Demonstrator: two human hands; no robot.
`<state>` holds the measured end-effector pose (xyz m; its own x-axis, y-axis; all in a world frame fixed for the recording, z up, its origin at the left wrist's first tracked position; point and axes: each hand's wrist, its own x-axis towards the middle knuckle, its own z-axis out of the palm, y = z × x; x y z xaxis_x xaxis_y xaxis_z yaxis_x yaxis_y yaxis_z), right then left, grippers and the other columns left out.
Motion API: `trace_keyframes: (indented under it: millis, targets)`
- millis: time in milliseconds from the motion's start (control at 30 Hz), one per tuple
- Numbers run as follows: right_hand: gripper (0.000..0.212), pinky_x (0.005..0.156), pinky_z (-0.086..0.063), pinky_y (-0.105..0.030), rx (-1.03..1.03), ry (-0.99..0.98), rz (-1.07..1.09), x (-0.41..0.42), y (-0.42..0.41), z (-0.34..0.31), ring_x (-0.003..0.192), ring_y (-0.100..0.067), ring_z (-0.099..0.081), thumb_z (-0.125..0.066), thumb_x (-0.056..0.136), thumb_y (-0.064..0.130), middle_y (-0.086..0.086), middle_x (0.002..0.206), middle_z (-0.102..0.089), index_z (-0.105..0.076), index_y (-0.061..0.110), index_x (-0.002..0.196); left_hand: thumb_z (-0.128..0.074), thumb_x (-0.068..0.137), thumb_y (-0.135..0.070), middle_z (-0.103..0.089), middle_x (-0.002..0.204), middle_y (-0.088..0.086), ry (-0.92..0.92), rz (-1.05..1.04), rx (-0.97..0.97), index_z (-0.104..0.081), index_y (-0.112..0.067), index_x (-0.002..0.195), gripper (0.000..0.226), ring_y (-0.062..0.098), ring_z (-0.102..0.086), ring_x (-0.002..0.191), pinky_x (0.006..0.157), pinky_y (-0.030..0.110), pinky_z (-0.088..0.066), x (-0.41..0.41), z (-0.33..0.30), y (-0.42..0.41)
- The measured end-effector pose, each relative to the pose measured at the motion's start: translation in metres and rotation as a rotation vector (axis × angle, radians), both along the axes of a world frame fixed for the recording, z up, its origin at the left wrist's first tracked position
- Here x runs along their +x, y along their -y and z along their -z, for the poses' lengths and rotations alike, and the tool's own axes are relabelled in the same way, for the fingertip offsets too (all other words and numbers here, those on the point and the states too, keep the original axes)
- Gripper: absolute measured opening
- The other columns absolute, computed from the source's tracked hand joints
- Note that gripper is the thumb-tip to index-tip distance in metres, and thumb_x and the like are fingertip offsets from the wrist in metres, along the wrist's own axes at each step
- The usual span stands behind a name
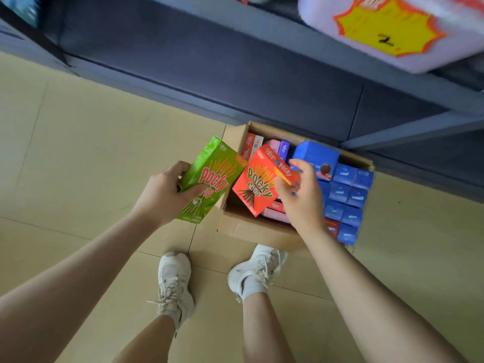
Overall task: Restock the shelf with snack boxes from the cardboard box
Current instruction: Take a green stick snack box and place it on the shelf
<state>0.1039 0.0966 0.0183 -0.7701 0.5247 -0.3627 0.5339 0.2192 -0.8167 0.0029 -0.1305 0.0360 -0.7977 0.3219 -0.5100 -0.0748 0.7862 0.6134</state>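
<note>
Left hand: grips green Pocky box.
Right hand: pinches red Pocky box above cardboard box.
Advice: lift both level toward shelf.

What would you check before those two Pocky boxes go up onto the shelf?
1. Left hand has a firm hold on the green Pocky box: ok, thumb and fingers wrap its sides.
2. Right hand has a secure hold on the red Pocky box: ok, though only at one end.
3. Red box clear of the cardboard box: ok, lifted above the stock inside.
4. Boxes undamaged: ok on the faces shown.
5. Free space on the shelf: cannot tell, its top surface is out of view.
</note>
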Motion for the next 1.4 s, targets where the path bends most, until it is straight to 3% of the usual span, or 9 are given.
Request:
trace_keyframes:
  millis: [67,233,433,633,733,833,1067,1267,1400]
  targets:
    - [0.035,0.077,-0.047,-0.017,-0.169,-0.028,0.075,-0.007,-0.013,-0.057,0.081,0.005,-0.064,-0.065,0.083,0.016,0.013,0.094,-0.065,-0.048,0.028,0.113,-0.071,0.077,-0.03,-0.061,0.08,-0.001,-0.043,0.013,0.013,-0.057,-0.02,0.101,0.03,0.018,-0.056,0.064,0.052,0.018,-0.038,-0.005,-0.045,-0.007]
    - [0.014,0.068,-0.046,-0.011,-0.267,-0.181,-0.012,-0.025,-0.043,-0.218,0.076,0.007,-0.062,-0.065,0.075,0.023,0.021,0.08,-0.07,-0.062,0.027,0.088,-0.071,0.077,-0.031,-0.049,0.066,-0.016,-0.192,0.084,0.061,-0.055,-0.016,0.103,0.034,0.001,-0.047,0.056,0.052,0.014,-0.034,-0.016,-0.188,-0.033]
    - [0.016,0.069,-0.046,-0.014,-0.14,-0.386,-0.159,-0.037,-0.08,-0.416,0.078,0.004,-0.06,-0.064,0.076,0.04,0.019,0.085,-0.068,-0.061,0.041,0.091,-0.075,0.073,-0.028,-0.057,0.064,-0.013,-0.355,0.042,0.278,-0.052,-0.033,0.08,0.025,-0.004,-0.051,0.055,0.05,0.006,-0.036,-0.028,-0.374,-0.072]
    - [0.009,0.065,-0.046,-0.011,0.006,-0.643,-0.18,-0.029,-0.129,-0.586,0.073,0.005,-0.061,-0.062,0.079,0.026,0.02,0.078,-0.068,-0.06,0.027,0.089,-0.072,0.069,-0.044,-0.062,0.065,-0.012,-0.586,0.03,0.542,-0.054,-0.04,0.08,0.021,-0.008,-0.054,0.061,0.054,0.004,-0.037,-0.027,-0.543,-0.128]
    - [0.011,0.068,-0.042,-0.01,0.141,-0.836,-0.129,-0.024,-0.145,-0.65,0.071,0.009,-0.055,-0.061,0.08,0.024,0.024,0.074,-0.064,-0.056,0.028,0.088,-0.067,0.065,-0.048,-0.066,0.07,-0.009,-0.454,-0.036,0.797,-0.059,-0.037,0.082,0.022,0.004,-0.057,0.063,0.061,0.021,-0.047,-0.021,-0.597,-0.15]
    - [0.01,0.066,-0.038,-0.006,0.258,-0.987,-0.098,-0.025,-0.157,-0.701,0.067,0.013,-0.05,-0.058,0.079,0.033,0.027,0.07,-0.061,-0.052,0.03,0.087,-0.065,0.072,-0.031,-0.065,0.074,0.0,-0.409,-0.077,1.018,-0.062,-0.024,0.082,0.013,0.017,-0.057,0.07,0.067,0.035,-0.048,-0.023,-0.642,-0.174]
    - [0.006,0.066,-0.042,-0.012,0.363,-1.147,0.019,-0.056,-0.194,-0.778,0.067,0.009,-0.052,-0.059,0.081,0.029,0.015,0.073,-0.057,-0.054,0.028,0.085,-0.062,0.082,-0.017,-0.072,0.071,-0.002,-0.215,-0.017,1.307,-0.068,-0.018,0.071,0.012,0.012,-0.068,0.063,0.056,0.024,-0.054,-0.064,-0.738,-0.222]
    - [0.014,0.085,-0.049,-0.035,0.306,-1.147,0.198,-0.112,-0.232,-0.82,0.083,-0.006,-0.058,-0.058,0.08,0.04,0.01,0.085,-0.061,-0.054,0.028,0.086,-0.058,0.087,-0.013,-0.072,0.074,0.0,-0.098,0.025,1.296,-0.061,-0.015,0.086,0.004,0.013,-0.069,0.063,0.054,0.029,-0.056,-0.141,-0.774,-0.274]
    - [0.007,0.083,-0.049,-0.038,0.22,-1.112,0.34,-0.159,-0.256,-0.82,0.083,-0.012,-0.058,-0.056,0.088,0.035,0.005,0.09,-0.061,-0.052,0.029,0.086,-0.058,0.085,-0.001,-0.065,0.081,0.006,-0.085,0.041,1.187,-0.052,-0.018,0.089,0.018,0.013,-0.066,0.059,0.054,0.028,-0.056,-0.189,-0.779,-0.308]
